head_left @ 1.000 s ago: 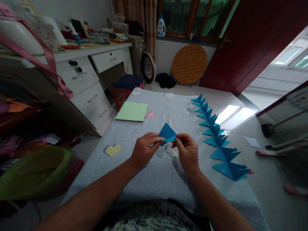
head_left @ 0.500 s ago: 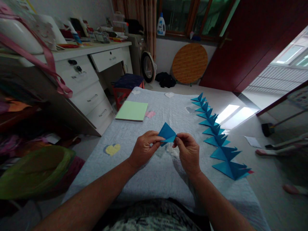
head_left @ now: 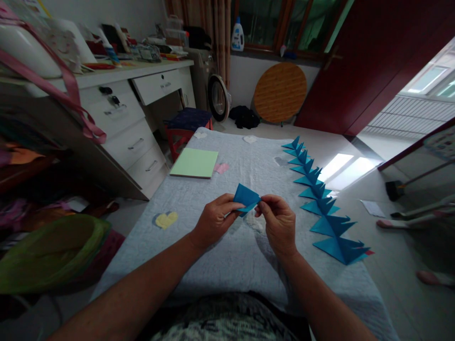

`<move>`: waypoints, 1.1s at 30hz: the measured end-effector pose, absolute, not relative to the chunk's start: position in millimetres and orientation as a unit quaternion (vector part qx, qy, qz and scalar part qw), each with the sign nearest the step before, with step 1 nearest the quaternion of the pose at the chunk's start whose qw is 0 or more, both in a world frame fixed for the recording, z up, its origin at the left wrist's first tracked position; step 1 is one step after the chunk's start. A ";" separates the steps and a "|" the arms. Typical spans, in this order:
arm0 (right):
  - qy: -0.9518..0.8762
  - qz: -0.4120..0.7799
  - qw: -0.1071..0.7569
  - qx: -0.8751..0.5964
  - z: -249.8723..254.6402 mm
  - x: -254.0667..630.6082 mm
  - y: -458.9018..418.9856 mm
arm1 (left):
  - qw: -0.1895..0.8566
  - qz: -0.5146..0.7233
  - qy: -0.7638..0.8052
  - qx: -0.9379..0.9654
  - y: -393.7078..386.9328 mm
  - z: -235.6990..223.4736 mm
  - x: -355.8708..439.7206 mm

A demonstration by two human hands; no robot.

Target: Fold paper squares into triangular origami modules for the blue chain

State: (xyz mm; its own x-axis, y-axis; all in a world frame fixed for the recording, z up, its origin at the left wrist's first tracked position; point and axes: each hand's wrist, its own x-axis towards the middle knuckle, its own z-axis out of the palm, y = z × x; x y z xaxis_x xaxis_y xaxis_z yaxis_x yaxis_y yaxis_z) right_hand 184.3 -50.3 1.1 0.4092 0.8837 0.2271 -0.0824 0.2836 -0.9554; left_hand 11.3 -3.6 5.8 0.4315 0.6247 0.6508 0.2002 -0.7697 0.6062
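Observation:
A small folded blue origami paper (head_left: 246, 195) is held between my two hands above the cloth-covered table (head_left: 199, 265). My left hand (head_left: 217, 219) pinches its left lower edge between thumb and fingers. At its right-hand tip, the thumb and fingers of my right hand (head_left: 279, 221) close on a narrow point, mostly hidden by the fingertips. To the right stands a row of several folded blue paper cranes (head_left: 332, 226), tucked close behind one another along the table's right side. A stack of light green square paper (head_left: 195, 162) lies at the far left of the table.
A white desk (head_left: 113, 109) with drawers runs along the left. Near it are a red stool (head_left: 177, 139) and a green-lined bin (head_left: 53, 253). A washing machine (head_left: 219, 97) with its door ajar and a round wooden tabletop (head_left: 280, 92) stand beyond. Another person's feet (head_left: 387, 225) show at right.
The blue paper has tilted between my hands, its upper corner turning left and its right tip pointing slightly more towards me. Both hands keep their pinch. The cranes and green paper have stayed put.

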 end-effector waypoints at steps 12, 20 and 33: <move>-0.448 0.335 0.681 -0.472 3.2 184.2 -51.7 | 0.228 0.442 0.250 0.831 -3.5 5.6 7.2; -0.508 0.289 0.671 -0.457 6.5 184.8 -53.5 | 0.227 0.453 0.241 0.828 -3.8 6.8 7.3; -0.458 0.345 0.668 -0.474 4.5 183.3 -53.4 | 0.232 0.435 0.235 0.838 -2.3 2.0 6.6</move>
